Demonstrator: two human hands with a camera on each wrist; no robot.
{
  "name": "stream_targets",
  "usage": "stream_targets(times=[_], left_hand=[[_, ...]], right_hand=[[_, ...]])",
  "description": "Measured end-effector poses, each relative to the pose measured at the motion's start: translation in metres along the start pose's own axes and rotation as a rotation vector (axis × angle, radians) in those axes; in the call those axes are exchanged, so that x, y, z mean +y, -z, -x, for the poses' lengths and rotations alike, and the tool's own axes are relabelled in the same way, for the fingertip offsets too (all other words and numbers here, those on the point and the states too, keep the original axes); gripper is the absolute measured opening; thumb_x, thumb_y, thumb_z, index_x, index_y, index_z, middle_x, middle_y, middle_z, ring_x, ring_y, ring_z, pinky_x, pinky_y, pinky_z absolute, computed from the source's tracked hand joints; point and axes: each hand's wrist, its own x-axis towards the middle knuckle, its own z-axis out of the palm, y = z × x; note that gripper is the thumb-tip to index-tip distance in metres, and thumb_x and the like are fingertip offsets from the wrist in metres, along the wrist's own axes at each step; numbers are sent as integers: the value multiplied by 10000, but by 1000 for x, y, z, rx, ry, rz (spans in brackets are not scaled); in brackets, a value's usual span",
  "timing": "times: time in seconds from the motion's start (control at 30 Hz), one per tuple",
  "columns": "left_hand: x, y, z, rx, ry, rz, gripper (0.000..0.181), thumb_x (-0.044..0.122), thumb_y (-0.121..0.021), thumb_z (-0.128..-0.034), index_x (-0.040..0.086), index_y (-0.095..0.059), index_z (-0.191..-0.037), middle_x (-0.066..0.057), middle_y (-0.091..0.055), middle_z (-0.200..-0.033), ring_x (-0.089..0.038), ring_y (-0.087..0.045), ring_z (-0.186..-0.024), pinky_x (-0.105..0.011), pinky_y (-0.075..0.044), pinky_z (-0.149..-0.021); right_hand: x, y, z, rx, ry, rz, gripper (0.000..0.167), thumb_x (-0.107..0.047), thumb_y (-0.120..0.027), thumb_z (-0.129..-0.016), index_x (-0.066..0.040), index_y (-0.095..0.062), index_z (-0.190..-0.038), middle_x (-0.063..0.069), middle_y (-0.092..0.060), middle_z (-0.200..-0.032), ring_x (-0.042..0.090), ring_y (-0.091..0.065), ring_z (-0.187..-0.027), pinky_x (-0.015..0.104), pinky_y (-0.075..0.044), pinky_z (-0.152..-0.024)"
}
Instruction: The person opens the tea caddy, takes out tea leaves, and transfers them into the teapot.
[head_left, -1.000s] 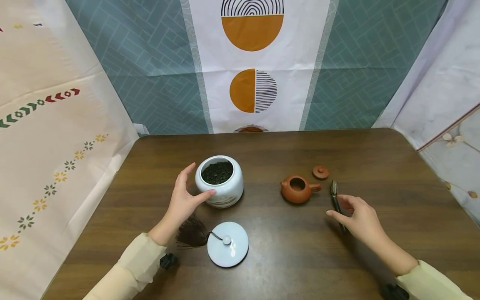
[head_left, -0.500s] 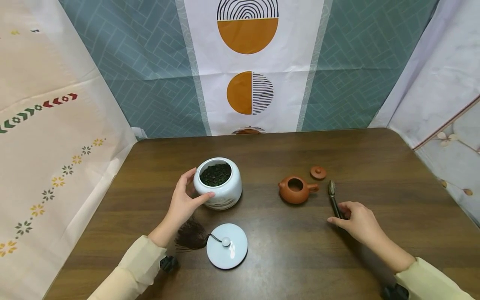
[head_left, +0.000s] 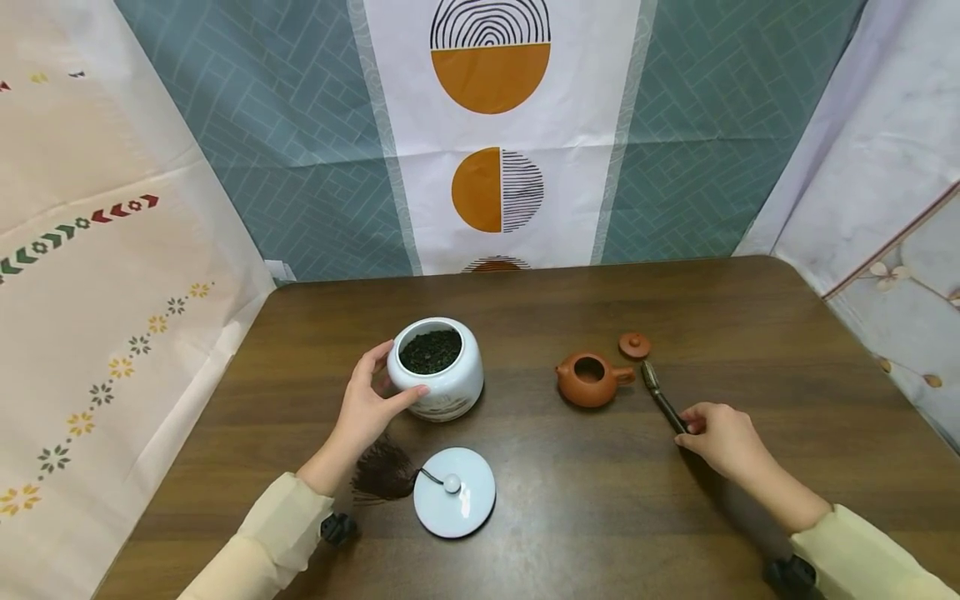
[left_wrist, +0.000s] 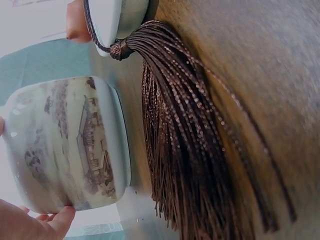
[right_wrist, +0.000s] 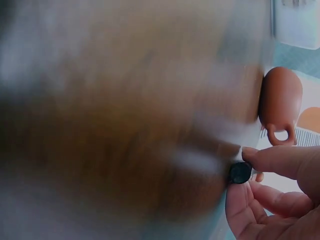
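Observation:
My left hand (head_left: 369,417) holds the side of a white porcelain jar (head_left: 450,387), thumb on its front and fingers at its left. Dark tea leaves (head_left: 431,352) lie inside the jar; its painted wall (left_wrist: 65,145) fills much of the left wrist view. My right hand (head_left: 723,437) pinches the rear part of a slim tea scoop (head_left: 663,406) with a dark handle and bronze-coloured head. In the right wrist view the handle's round dark end (right_wrist: 240,172) shows between thumb and fingers. The scoop's head points towards the small clay teapot (head_left: 585,392), near its handle.
The jar's white lid (head_left: 453,512), with a brown tassel (head_left: 384,471) tied to its knob, lies in front of the jar. A clay teapot lid (head_left: 634,345) is behind the teapot. Everything stands on a wooden table (head_left: 555,500) with cloth hangings behind.
My right hand has closed on the scoop's handle and swung its head leftward, towards the teapot's handle. My left hand has come up against the jar.

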Motion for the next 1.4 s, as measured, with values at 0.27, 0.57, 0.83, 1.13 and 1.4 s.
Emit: stream_targets(times=[0.27, 0.57, 0.83, 1.13, 1.4], left_hand=[[0, 1, 0, -6, 6, -24, 779, 100, -815, -743, 2, -391, -1389, -150, -433, -1369, -248, -425, -1266, -394, -404, -1069], [-2, 1, -1, -14, 7, -10, 792, 71, -809, -744, -13, -372, -1399, -166, -419, -1373, -231, -425, -1266, -339, -401, -1056], [-1, 1, -1, -21, 15, -7, 794, 57, -803, -746, -20, -365, -1403, -175, -408, -1375, -241, -418, -1272, -356, -393, -1067], [-1, 2, -1, -34, 7, 5, 784, 83, -798, -761, -17, -360, -1404, -173, -397, -1387, -259, -406, -1290, -384, -373, -1092], [-1, 1, 0, -27, -1, 1, 781, 102, -802, -760, -5, -369, -1401, -171, -401, -1376, -265, -413, -1283, -400, -379, -1089]], right_hand=[[9, 0, -5, 33, -4, 24, 211, -61, -731, -739, 64, -682, -902, 106, -681, -755, 279, -630, -709, 450, -506, -628], [12, 7, -5, 48, 5, 11, 187, -40, -676, -754, 77, -671, -899, 155, -655, -794, 299, -606, -733, 462, -492, -621], [12, 11, -3, 54, 5, 15, 164, -43, -655, -786, 84, -664, -889, 189, -635, -816, 331, -595, -769, 481, -488, -647], [15, 14, -5, 42, 16, 64, 162, -84, -663, -823, 53, -663, -911, 198, -663, -848, 365, -618, -770, 494, -487, -627], [17, 23, -7, 73, 8, 24, 185, -97, -648, -863, 63, -644, -956, 212, -664, -862, 334, -602, -741, 441, -454, -591]])
